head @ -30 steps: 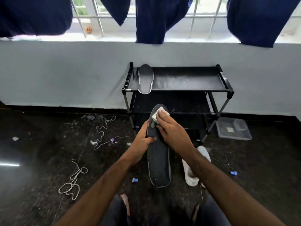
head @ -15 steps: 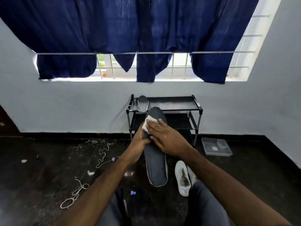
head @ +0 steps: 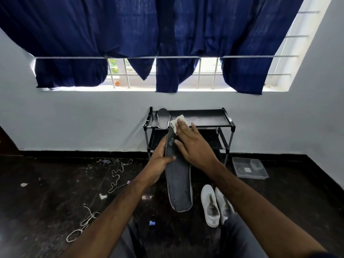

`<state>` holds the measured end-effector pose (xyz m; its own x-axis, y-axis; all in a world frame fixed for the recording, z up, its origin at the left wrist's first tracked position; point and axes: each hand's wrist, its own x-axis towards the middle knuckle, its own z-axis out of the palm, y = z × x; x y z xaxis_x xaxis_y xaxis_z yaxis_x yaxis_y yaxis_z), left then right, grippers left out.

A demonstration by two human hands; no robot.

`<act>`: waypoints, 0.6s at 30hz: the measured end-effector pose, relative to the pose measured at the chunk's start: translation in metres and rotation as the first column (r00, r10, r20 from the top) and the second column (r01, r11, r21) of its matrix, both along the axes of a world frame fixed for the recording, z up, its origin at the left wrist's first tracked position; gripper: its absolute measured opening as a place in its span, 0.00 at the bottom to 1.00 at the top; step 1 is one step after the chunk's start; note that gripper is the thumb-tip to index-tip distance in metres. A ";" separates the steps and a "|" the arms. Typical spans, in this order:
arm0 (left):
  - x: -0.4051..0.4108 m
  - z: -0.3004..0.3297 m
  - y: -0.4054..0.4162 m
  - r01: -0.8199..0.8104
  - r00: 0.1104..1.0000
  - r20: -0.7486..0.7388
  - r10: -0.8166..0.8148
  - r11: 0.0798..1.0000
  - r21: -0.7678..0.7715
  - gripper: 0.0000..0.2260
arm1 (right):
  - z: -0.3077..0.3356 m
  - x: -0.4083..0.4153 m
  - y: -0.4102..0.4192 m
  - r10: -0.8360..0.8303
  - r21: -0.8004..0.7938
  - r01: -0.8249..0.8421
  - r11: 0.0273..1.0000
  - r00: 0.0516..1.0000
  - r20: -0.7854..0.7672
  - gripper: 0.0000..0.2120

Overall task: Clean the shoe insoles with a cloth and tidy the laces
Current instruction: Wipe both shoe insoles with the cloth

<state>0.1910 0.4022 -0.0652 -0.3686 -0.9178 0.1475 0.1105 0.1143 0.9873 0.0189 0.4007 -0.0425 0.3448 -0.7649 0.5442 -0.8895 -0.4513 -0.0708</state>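
Wiping upward, my right hand has carried the cloth from mid-toe to the very tip of the insole, fingers laid flat on it. My left hand still grips the insole's edge, upright before me. This face looks nearly done; the laces lie untouched on the floor.

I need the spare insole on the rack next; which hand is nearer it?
Right. The right hand, pressing the cloth, has fingertips just beside the spare insole; the left hand grips the held insole lower down.
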 end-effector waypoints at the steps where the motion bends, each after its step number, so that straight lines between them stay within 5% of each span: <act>1: -0.001 -0.001 -0.004 -0.017 1.000 -0.001 0.017 1.000 -0.003 0.36 | -0.005 0.004 -0.001 0.058 0.008 -0.057 0.998 0.998 -0.014 0.29; 5: 0.001 -0.010 -0.018 -0.063 0.998 -0.008 0.063 0.998 -0.003 0.34 | -0.021 -0.001 -0.004 0.204 -0.039 -0.216 0.976 0.958 -0.203 0.27; 9: -0.008 -0.005 -0.018 -0.020 1.000 -0.023 0.020 1.000 0.013 0.35 | -0.009 -0.006 -0.023 -0.026 -0.030 0.026 0.999 1.000 0.002 0.29; 14: -0.010 -0.009 -0.022 -0.063 0.997 -0.037 0.065 0.997 0.039 0.37 | -0.023 -0.005 -0.017 0.221 -0.029 -0.230 0.973 0.958 -0.181 0.29; 18: -0.007 -0.010 -0.022 -0.006 1.000 -0.030 0.007 0.999 0.034 0.37 | -0.011 -0.017 -0.035 0.004 0.004 -0.004 1.000 0.999 -0.041 0.31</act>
<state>0.1839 0.3804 -0.0748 -0.3587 -0.9248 0.1268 0.1394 0.0812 0.9869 0.0018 0.3661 -0.0533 0.3702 -0.7652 0.5267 -0.8898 -0.4549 -0.0356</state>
